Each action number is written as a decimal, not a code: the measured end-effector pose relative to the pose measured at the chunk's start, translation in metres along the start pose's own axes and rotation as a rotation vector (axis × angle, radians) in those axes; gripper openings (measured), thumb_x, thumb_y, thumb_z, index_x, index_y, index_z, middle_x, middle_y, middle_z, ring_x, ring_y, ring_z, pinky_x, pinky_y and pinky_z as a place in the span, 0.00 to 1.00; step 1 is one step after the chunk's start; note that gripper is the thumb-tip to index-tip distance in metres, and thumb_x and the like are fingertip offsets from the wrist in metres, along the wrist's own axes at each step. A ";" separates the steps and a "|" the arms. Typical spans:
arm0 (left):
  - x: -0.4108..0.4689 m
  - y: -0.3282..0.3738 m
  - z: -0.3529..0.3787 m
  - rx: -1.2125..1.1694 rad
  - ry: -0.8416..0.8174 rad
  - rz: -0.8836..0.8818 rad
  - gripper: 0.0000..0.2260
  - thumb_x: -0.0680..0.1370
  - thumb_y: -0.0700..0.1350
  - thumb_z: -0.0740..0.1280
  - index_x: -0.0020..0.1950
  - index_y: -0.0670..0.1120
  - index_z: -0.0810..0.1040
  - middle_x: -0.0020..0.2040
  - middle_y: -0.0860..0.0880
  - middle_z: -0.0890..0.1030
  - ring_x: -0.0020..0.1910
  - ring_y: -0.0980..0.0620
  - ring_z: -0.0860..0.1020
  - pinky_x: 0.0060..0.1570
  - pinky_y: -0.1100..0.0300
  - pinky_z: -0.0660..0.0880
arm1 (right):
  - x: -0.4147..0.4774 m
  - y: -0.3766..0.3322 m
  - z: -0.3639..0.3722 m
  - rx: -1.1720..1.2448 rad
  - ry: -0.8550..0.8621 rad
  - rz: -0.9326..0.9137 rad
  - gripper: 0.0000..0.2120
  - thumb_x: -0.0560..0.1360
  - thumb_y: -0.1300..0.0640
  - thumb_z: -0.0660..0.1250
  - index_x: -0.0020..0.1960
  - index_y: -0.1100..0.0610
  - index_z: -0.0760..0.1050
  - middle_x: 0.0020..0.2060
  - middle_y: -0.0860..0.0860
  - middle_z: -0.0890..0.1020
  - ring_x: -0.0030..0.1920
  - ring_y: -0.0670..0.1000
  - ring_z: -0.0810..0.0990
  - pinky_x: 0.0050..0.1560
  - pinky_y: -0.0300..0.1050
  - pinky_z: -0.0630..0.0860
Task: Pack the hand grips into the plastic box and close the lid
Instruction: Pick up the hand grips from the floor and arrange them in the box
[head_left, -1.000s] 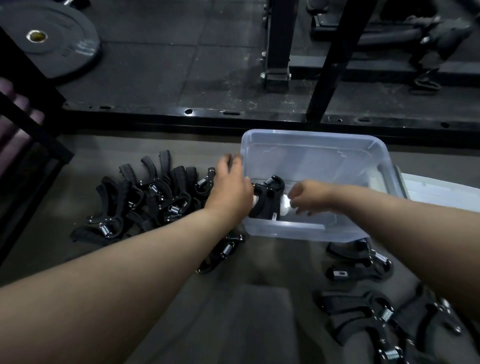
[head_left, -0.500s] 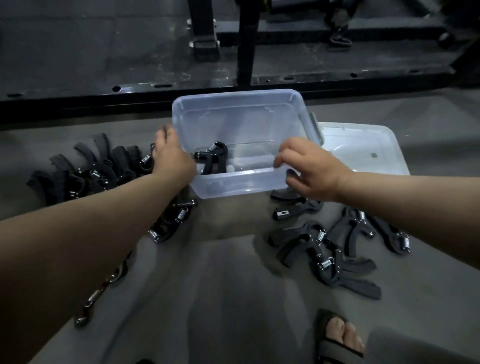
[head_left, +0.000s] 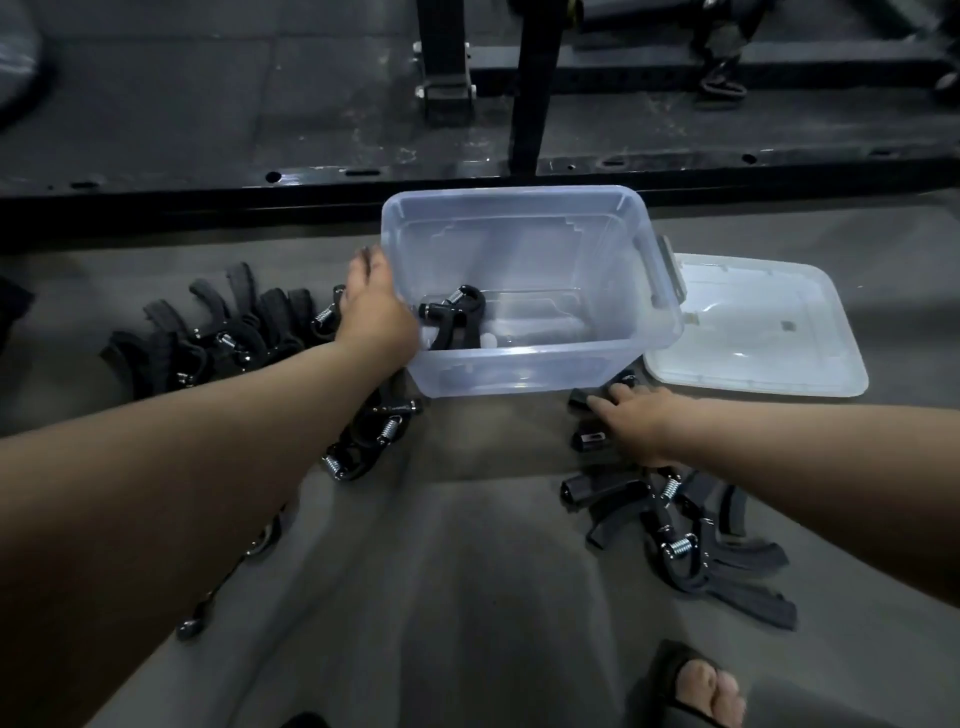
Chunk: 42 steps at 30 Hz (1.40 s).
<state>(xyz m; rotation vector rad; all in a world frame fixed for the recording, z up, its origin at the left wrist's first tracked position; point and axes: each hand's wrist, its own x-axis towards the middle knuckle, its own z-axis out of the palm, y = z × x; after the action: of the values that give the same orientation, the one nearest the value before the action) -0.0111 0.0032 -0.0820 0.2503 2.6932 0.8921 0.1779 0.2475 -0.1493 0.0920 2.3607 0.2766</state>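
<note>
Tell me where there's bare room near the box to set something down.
Bare: the floor in front of the box, between the loose grips near its left corner and the right pile; the box's right half, beside the single grip; the floor behind the lid. Crowded: the left pile by the left hand, and under the right hand.

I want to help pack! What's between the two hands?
In the head view, the clear plastic box, one hand grip inside, sits between the left hand and the right hand.
</note>
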 end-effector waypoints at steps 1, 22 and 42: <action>0.000 0.000 0.000 -0.001 0.008 0.009 0.33 0.79 0.39 0.56 0.81 0.49 0.46 0.81 0.50 0.43 0.79 0.43 0.50 0.76 0.49 0.52 | 0.004 -0.003 0.001 -0.015 0.002 0.010 0.39 0.72 0.59 0.66 0.77 0.55 0.49 0.69 0.60 0.63 0.68 0.62 0.67 0.66 0.54 0.67; -0.001 -0.012 0.008 -0.015 0.084 0.164 0.24 0.83 0.42 0.48 0.80 0.44 0.49 0.81 0.47 0.52 0.79 0.47 0.48 0.77 0.54 0.46 | -0.034 -0.022 -0.079 -0.219 -0.016 -0.444 0.24 0.74 0.48 0.68 0.65 0.54 0.66 0.58 0.54 0.76 0.56 0.58 0.78 0.46 0.48 0.72; 0.003 0.002 0.003 -0.065 0.115 0.082 0.26 0.80 0.37 0.52 0.79 0.44 0.55 0.78 0.47 0.59 0.78 0.47 0.53 0.76 0.50 0.52 | -0.003 -0.020 -0.171 2.375 0.021 0.263 0.04 0.79 0.65 0.64 0.46 0.66 0.74 0.47 0.58 0.75 0.45 0.53 0.78 0.51 0.46 0.82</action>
<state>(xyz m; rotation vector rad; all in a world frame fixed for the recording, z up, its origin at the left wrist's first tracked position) -0.0128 0.0072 -0.0833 0.3067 2.7710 1.0459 0.0619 0.1983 -0.0323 1.3443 1.3042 -2.3072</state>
